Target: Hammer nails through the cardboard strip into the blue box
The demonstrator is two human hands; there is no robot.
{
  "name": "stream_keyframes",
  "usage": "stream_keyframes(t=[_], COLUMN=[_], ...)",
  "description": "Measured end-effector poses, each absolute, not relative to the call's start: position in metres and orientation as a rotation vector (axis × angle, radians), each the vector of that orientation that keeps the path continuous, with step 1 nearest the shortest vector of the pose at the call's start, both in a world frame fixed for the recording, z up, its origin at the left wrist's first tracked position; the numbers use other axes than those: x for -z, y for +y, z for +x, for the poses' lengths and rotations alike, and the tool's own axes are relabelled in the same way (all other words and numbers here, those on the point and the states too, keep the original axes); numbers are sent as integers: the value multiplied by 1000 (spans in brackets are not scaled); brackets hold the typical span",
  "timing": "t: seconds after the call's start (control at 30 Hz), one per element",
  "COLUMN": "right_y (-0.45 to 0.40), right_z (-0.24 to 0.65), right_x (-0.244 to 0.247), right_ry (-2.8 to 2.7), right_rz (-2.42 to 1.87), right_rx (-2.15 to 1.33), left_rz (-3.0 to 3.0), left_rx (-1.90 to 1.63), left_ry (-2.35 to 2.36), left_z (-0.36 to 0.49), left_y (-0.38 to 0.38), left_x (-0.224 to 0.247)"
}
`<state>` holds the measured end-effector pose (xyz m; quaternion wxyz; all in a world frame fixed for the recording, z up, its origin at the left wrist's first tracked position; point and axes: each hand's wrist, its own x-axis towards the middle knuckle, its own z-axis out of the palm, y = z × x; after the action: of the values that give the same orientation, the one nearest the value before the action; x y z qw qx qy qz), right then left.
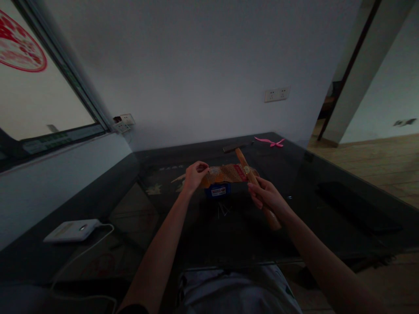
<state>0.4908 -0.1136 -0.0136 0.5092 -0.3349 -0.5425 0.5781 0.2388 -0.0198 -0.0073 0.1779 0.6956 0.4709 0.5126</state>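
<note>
My right hand [266, 194] is wrapped round the wooden handle of a hammer [248, 171], its dark head pointing away over the table. My left hand [196, 173] is closed in a pinch at the left end of a patterned orange and red piece [225, 173]; whether anything small is between the fingertips is too dim to tell. Under the patterned piece is a blue box [218, 190] with a white label. Several thin nails [224, 210] lie on the dark table just in front of the box.
A white power bank [73, 230] with a cable lies on the dark table [242, 244] at the left. Pink strips [271, 142] are at the back right, and a black flat object [356, 207] is at the right. A wall rises behind.
</note>
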Motion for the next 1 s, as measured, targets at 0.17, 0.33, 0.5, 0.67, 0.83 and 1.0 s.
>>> stream_keyframes(t=[0.17,0.33,0.5,0.67,0.83,1.0], right_y=[-112,-114,-114,-108,-102,-101], right_z=[489,486,487,491,490,486], right_x=[16,16,-2,-37,-63,-80], right_ry=[-1321,-1374,-1527,-1787,-1974,-2145], right_rz=[-821,-838,-1017,-1090,-1157,-1211], right_rx=[-1391,-1367,-1250,-1135,-967,-848], left_rz=[2011,2078,2080,2069,2072,2080], left_rx=[-1391,-1346,-1314,-1316,-1296,-1253], left_ry=[1402,1490,1534,1522,1551,1561], left_z=[237,236,238,238,237,235], left_y=[-19,-18,-21,-23,-21,-20], left_x=[10,12,11,9,12,14])
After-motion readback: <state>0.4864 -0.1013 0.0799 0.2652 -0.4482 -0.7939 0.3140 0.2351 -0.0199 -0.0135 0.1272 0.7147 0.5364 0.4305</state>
